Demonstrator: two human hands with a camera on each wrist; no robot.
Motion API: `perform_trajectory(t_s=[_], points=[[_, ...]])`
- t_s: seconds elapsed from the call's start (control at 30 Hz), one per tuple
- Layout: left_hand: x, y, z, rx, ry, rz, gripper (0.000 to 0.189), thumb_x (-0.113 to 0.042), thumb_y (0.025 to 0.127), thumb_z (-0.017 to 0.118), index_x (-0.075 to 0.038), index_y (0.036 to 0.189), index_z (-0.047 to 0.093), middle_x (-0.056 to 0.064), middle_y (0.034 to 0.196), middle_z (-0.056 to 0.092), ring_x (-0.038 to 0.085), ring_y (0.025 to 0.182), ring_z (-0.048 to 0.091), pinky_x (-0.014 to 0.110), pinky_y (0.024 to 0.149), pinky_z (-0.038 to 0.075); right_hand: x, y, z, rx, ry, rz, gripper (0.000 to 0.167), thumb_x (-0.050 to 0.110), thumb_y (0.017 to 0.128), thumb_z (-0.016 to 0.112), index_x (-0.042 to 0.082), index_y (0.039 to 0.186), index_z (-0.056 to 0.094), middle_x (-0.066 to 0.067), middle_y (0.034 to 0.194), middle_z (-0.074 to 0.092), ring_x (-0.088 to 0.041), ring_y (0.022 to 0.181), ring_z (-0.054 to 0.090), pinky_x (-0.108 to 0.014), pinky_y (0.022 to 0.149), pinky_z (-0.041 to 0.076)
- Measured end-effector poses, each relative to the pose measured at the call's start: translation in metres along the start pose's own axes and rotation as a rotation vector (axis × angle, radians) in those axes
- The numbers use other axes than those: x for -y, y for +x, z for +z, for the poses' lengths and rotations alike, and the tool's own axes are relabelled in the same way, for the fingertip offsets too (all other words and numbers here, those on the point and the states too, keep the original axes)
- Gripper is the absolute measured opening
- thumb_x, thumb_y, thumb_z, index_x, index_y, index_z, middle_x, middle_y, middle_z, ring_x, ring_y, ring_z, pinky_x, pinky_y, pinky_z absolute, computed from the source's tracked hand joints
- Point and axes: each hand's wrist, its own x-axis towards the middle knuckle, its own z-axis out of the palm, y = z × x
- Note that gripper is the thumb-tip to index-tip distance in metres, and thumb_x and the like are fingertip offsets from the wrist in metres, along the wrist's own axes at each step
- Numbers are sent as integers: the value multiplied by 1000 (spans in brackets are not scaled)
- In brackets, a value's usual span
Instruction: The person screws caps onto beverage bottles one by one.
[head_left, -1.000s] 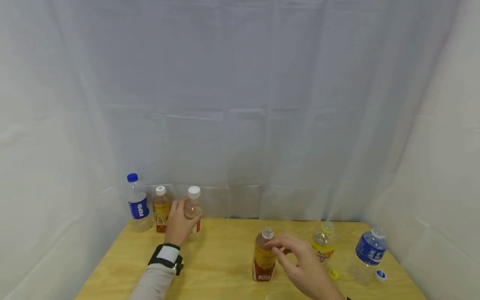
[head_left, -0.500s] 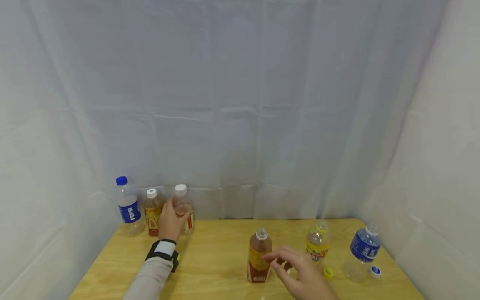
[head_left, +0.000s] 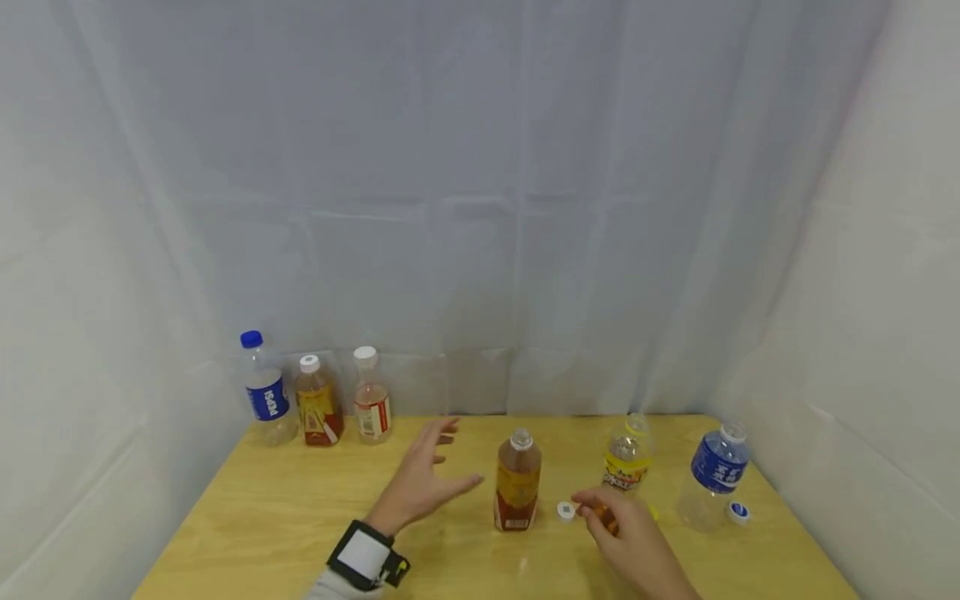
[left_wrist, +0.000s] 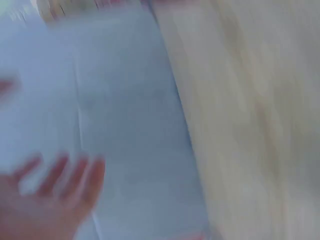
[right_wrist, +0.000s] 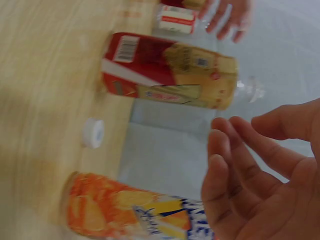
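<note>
In the head view my left hand (head_left: 416, 487), fingers spread and holding nothing, is just left of an uncapped tea bottle (head_left: 517, 485) with a yellow and red label. That bottle stands upright. To its right my right hand (head_left: 628, 537) hovers with bent fingers, thumb apart from them and nothing between in the right wrist view. A white bottle cap (head_left: 566, 511) lies on the table between tea bottle and right hand. Partly behind the right hand stands an uncapped clear bottle (head_left: 628, 458) with a yellow neck ring. The left wrist view is blurred.
At the back left stand a Pepsi bottle (head_left: 268, 400) with a blue cap, a white-capped tea bottle (head_left: 318, 408) and a white-capped clear bottle (head_left: 372, 408). An uncapped blue-label bottle (head_left: 720, 461) and a blue-and-white cap (head_left: 738, 512) are on the right. White sheeting (head_left: 480, 250) surrounds the table.
My left hand has let go of the white-capped clear bottle and moved right, toward the uncapped tea bottle. My right hand has shifted away from that tea bottle; the white cap now shows.
</note>
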Motion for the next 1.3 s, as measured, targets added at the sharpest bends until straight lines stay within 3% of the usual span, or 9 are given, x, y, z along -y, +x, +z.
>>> perform_trajectory(t_s=[0.1, 0.23, 0.33, 0.53, 0.67, 0.83, 0.9, 1.1, 1.3], points=[[-13, 5, 31, 136, -60, -25, 102, -48, 75, 89, -13, 155, 35, 15, 149, 45, 36, 135, 47, 57, 106, 47, -11, -2, 5, -25, -28, 14, 16, 8, 97, 65, 11, 110, 72, 0, 96, 72, -3, 71, 56, -22, 62, 50], [-15, 11, 64, 174, -77, -35, 103, -44, 75, 90, -12, 155, 35, 14, 152, 45, 36, 138, 46, 59, 110, 42, -24, -8, 13, -31, -92, 31, 13, 9, 97, 65, 10, 107, 73, 1, 95, 69, 0, 69, 52, -22, 60, 47], [-14, 11, 71, 192, -161, -41, 90, -35, 80, 89, -11, 151, 40, 13, 147, 51, 35, 135, 50, 57, 108, 45, -30, -11, 20, -32, -144, 24, 12, 9, 96, 65, 10, 105, 73, 3, 95, 66, -1, 68, 50, -22, 58, 45], [-16, -6, 41, 160, -212, -41, 77, -35, 82, 87, -17, 145, 47, 6, 136, 60, 30, 125, 58, 50, 99, 54, -34, -4, 35, 16, -226, 50, 18, 11, 93, 67, 9, 111, 71, -5, 109, 64, -4, 71, 50, -25, 60, 45], [-30, -16, 10, 96, -185, -9, 77, -39, 80, 87, -22, 145, 48, 2, 133, 61, 25, 122, 59, 48, 96, 56, -34, 4, 42, -17, -265, 32, 24, 8, 92, 68, 6, 116, 70, -10, 116, 63, -9, 81, 57, -29, 67, 51], [-51, -30, -24, 39, -143, 16, 77, -42, 78, 88, -31, 144, 48, -7, 131, 62, 19, 120, 61, 41, 93, 58, -34, 16, 58, -41, -304, 30, 32, 2, 91, 70, 2, 122, 67, -12, 118, 62, -27, 103, 65, -45, 85, 58], [-58, -33, -33, 33, -140, 37, 78, -41, 78, 88, -33, 144, 48, -9, 131, 62, 18, 120, 61, 40, 93, 58, -34, 20, 65, -45, -320, 39, 36, 0, 90, 69, 0, 126, 65, -16, 122, 61, -33, 105, 66, -50, 86, 57], [-68, -39, -47, 31, -151, 112, 77, -39, 79, 88, -34, 144, 47, -11, 130, 61, 17, 119, 61, 41, 92, 58, -32, 29, 74, -89, -417, 27, 33, -1, 86, 73, 2, 119, 69, -13, 107, 60, -25, 83, 65, -41, 70, 58], [-70, -45, -48, 50, -154, 122, 75, -41, 81, 86, -33, 144, 47, -11, 131, 60, 18, 119, 61, 37, 91, 57, -31, 33, 73, -64, -438, 50, 17, -4, 84, 71, 2, 100, 67, -10, 92, 50, -19, 67, 55, -35, 57, 50]])
